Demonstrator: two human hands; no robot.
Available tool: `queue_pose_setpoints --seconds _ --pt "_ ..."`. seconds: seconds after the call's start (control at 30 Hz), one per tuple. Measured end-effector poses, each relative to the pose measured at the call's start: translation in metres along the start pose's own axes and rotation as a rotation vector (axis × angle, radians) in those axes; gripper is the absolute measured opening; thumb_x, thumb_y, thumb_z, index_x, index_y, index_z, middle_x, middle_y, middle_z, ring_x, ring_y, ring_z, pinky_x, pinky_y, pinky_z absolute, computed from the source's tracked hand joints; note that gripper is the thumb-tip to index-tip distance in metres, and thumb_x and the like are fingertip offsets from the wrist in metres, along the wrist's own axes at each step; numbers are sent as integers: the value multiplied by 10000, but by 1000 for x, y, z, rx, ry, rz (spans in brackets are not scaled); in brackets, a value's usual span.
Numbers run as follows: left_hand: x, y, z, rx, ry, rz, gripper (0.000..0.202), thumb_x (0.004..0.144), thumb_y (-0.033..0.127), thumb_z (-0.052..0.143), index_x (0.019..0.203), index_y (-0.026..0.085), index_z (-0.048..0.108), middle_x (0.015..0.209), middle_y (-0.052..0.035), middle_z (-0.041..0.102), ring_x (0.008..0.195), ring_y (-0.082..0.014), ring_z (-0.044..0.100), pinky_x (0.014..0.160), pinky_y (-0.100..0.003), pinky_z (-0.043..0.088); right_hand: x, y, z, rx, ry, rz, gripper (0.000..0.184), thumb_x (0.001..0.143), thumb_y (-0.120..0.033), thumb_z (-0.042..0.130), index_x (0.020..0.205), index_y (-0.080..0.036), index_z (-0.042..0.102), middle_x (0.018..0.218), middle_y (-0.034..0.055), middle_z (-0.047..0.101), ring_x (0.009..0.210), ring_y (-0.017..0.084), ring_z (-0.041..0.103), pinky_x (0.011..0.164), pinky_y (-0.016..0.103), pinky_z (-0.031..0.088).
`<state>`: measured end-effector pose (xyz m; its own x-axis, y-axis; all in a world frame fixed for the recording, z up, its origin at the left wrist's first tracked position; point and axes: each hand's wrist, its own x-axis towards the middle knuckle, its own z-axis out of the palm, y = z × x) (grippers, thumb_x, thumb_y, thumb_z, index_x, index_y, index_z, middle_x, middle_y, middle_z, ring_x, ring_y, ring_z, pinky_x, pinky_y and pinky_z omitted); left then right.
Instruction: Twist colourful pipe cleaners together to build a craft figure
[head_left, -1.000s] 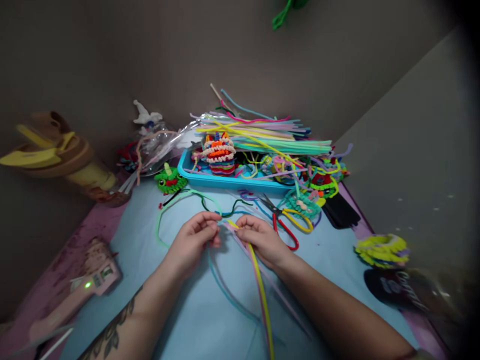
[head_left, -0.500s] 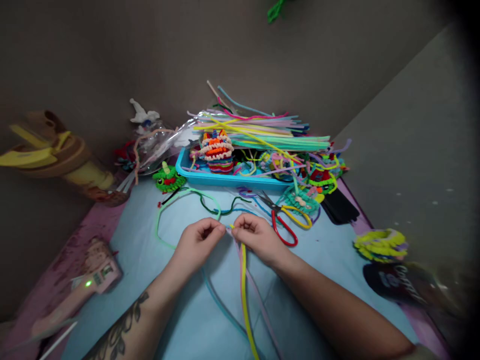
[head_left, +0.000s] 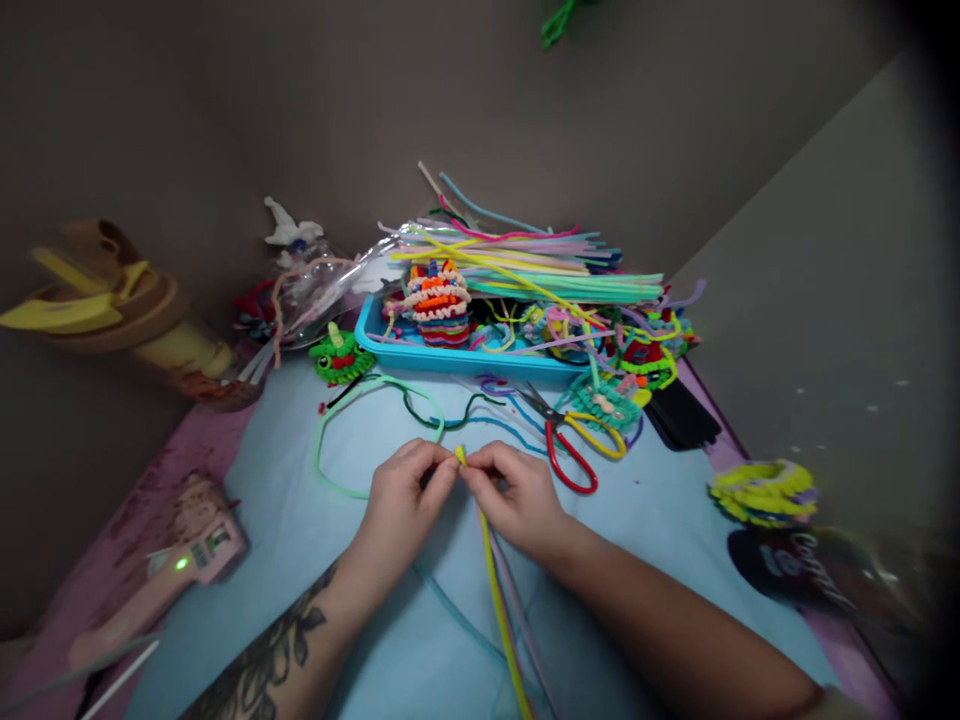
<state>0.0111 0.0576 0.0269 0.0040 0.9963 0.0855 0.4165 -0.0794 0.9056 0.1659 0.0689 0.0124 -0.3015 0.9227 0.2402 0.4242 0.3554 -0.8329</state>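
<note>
My left hand [head_left: 412,490] and my right hand [head_left: 517,495] meet fingertip to fingertip above the blue work surface. Both pinch the upper ends of several pipe cleaners. A yellow pipe cleaner [head_left: 496,590] pokes up between the fingers and trails down toward me. Beside it hang a lilac pipe cleaner [head_left: 523,608] and a pinkish one, mostly hidden. A blue pipe cleaner [head_left: 459,612] curves out from under my left hand; its upper end is covered. Just right of my right hand lie scissors [head_left: 570,455] with one red and one yellow handle.
Behind the hands stands a blue tray [head_left: 480,362], heaped with pipe cleaners [head_left: 517,255] and fuzzy figures. A mint loop [head_left: 319,450] and a green figure [head_left: 341,358] lie left. A pink glue gun [head_left: 191,560] sits far left, a yellow fuzzy piece [head_left: 765,492] and a dark bottle [head_left: 802,570] right.
The fingertips of both hands have drawn closer together, and the yellow tip now stands higher between them. The hanging strands have shifted slightly. The scissors and tray stay in place.
</note>
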Motion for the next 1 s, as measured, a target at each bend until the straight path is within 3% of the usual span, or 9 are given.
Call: queue_pose_setpoints --seconds 0.1,0.2,0.27,0.63,0.73,0.83,0.9,1.0 --pt "1 -1 0 -162 -1 -146 96 750 262 608 775 191 668 652 -11 624 605 -149 570 577 -242 414 1 2 -1 -70 -9 -87 111 836 -254 534 767 -209 609 683 24 635 643 148 584 625 260 444" --pt "5 -2 0 -410 -109 -291 325 717 290 648 1021 174 651 589 21 589 538 -133 568 555 -244 431 3 4 -2 -7 0 -82 99 839 -205 538 807 -210 631 726 22 665 686 144 608 649 252 456" --pt "7 -4 -1 -520 -189 -345 413 705 327 667 1072 140 633 614 10 602 564 -128 577 583 -251 445 5 5 -2 54 10 -91 101 831 -178 545 828 -206 642 749 20 675 712 142 615 668 250 460" --pt "7 -6 -7 -568 -437 -431 318 685 419 687 733 150 524 569 49 510 455 -67 462 464 -204 375 12 7 -2 171 100 228 113 812 -233 500 716 -182 531 620 -19 535 566 110 494 529 218 388" --pt "8 -4 -8 -624 -314 -402 298 733 420 646 733 168 486 573 71 441 444 -45 370 432 -178 296 16 7 -3 271 96 299 134 809 -264 494 706 -182 515 590 -32 497 548 106 464 516 215 369" --pt "8 -2 -4 -599 -169 -386 290 722 396 667 832 169 525 596 75 405 474 -47 335 455 -175 276 15 5 -1 331 65 283 140 808 -277 500 708 -180 515 610 -29 494 564 105 459 531 216 369" --pt "7 -1 0 -574 -158 -373 309 691 378 695 852 149 564 639 48 461 546 -65 402 534 -190 334 13 3 1 351 33 267 139 810 -281 504 716 -180 515 623 -26 497 573 106 459 539 217 372" --pt "7 0 3 -566 -165 -359 269 695 372 684 739 134 567 677 14 519 620 -88 449 611 -209 361 10 2 4 344 -5 246 137 817 -279 503 717 -185 505 630 -25 494 585 109 458 545 219 372"
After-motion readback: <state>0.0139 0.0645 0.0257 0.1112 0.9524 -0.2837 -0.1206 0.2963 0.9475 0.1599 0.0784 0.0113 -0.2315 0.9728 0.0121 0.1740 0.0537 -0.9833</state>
